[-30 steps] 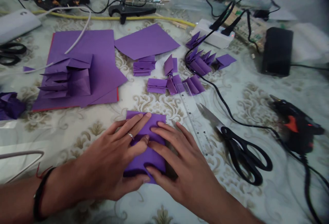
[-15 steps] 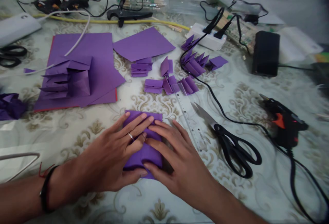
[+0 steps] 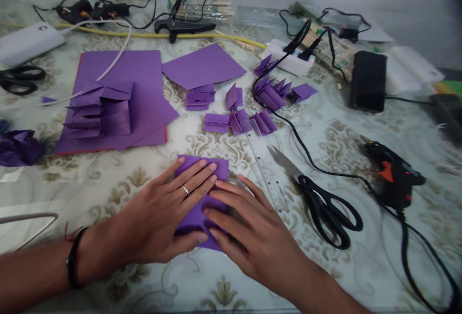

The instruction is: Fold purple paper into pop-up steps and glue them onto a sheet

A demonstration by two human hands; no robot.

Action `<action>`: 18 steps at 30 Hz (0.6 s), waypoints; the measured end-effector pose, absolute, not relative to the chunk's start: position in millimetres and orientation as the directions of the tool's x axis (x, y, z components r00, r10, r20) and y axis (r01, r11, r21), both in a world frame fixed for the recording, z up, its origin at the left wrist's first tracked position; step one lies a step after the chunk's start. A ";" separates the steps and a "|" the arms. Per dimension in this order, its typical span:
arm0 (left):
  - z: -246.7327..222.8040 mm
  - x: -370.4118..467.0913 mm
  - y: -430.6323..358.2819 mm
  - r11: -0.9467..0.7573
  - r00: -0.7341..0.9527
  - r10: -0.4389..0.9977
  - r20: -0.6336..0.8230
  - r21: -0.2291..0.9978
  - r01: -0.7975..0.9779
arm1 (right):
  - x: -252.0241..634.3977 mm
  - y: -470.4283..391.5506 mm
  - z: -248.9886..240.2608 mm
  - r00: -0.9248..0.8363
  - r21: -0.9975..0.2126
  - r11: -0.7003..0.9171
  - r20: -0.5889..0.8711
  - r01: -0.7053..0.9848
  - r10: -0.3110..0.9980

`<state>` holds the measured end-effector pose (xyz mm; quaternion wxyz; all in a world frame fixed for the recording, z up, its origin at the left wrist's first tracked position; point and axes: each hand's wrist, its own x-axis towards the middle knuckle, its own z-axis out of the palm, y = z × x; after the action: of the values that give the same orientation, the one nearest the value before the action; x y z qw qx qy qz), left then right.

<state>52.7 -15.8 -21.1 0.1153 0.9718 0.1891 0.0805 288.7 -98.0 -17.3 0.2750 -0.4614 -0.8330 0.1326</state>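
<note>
A folded sheet of purple paper [image 3: 195,218] lies on the patterned tablecloth in front of me, partly covered by both hands. My left hand [image 3: 166,208] rests flat across its left side, fingers stretched out and a ring on one of them. From the right, my right hand [image 3: 252,227] touches the paper's right edge with its fingers spread. To the right of it lie a clear ruler [image 3: 265,169] and black-handled scissors [image 3: 321,203] with their blades together. Several small folded purple pieces [image 3: 236,117] are grouped beyond the paper.
Purple sheets [image 3: 144,73] with a pleated paper piece [image 3: 115,112] lie at the left. A glue gun [image 3: 391,172] sits at the right, its black cord crossing the table to a white power strip [image 3: 288,59]. Crumpled purple paper [image 3: 21,148] is at the far left.
My left fingers have straightened out flatter on the paper. My right hand has shifted slightly right and down, its fingers more spread. The view has moved a little.
</note>
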 end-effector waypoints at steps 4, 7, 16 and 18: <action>-14.4 45.8 -11.2 -0.895 0.914 0.369 0.167 0.328 0.302 | 289.1 -97.5 -19.3 -0.421 -0.488 0.536 0.333 0.689 0.844; -8.5 37.2 -8.3 -0.888 0.906 0.352 0.238 0.391 0.242 | 289.9 -97.5 -19.9 -0.419 -0.492 0.538 0.338 0.684 0.843; -12.2 31.5 -4.0 -0.900 0.900 0.316 0.300 0.396 0.184 | 291.3 -97.9 -20.8 -0.419 -0.481 0.541 0.344 0.690 0.840; -13.5 31.6 -3.0 -0.898 0.902 0.313 0.298 0.403 0.179 | 291.2 -97.7 -20.4 -0.419 -0.476 0.544 0.349 0.691 0.838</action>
<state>31.6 -3.0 -13.5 0.1861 0.9572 0.1286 0.1805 291.2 -97.7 -20.4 0.2819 -0.4593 -0.8322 0.1306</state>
